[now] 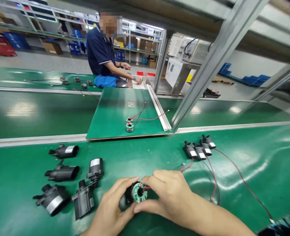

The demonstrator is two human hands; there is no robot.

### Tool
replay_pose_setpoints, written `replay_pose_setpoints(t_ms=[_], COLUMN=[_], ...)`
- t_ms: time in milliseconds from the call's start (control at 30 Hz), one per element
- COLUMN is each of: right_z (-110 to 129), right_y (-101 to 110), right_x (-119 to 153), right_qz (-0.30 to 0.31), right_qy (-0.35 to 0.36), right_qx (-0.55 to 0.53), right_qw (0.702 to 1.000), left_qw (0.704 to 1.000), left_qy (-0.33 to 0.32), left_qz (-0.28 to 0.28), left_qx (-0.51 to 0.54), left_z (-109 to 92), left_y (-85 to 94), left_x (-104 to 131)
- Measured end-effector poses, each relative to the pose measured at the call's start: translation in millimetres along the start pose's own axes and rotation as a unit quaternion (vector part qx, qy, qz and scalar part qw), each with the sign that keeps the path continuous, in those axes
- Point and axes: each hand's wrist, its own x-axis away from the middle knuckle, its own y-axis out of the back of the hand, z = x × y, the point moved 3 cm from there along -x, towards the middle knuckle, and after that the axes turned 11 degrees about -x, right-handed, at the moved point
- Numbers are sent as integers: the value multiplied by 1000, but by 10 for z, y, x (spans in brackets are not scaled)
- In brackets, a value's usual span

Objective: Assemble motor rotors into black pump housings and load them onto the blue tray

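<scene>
In front of me my left hand [116, 203] is closed around a black plastic pump housing [128, 194], most of it hidden by the fingers. My right hand [168, 200] grips a ring-shaped motor part with a green circuit board [139, 192] by its edge, thumb below and fingers above. The board faces up toward me at the housing's mouth; how deep it sits I cannot tell. A red wire runs from it under my right fingers. To the left lie several loose black pump housings with white labels, the nearest being an upright one [84, 198].
At the right several black pumps [200, 151] with red wires stand together. On a raised green board [115, 111] ahead sit two round circuit-board motor parts [129, 127] with wires. A metal post [209, 72] slants up on the right. A co-worker [99, 52] works across the bench.
</scene>
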Motion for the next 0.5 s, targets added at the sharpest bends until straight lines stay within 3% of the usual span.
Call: replay_pose_setpoints(t_ms=[233, 500], right_z=[-58, -70], right_y=[-72, -200], right_x=[-16, -30], right_qz=[7, 27], right_qy=[-26, -33], right_qx=[25, 80], right_qw=[999, 996], left_qw=[999, 999], left_qy=[52, 48], left_qz=[-8, -5], left_qx=[-8, -5], left_z=[34, 32], left_y=[-36, -69], left_x=[87, 102])
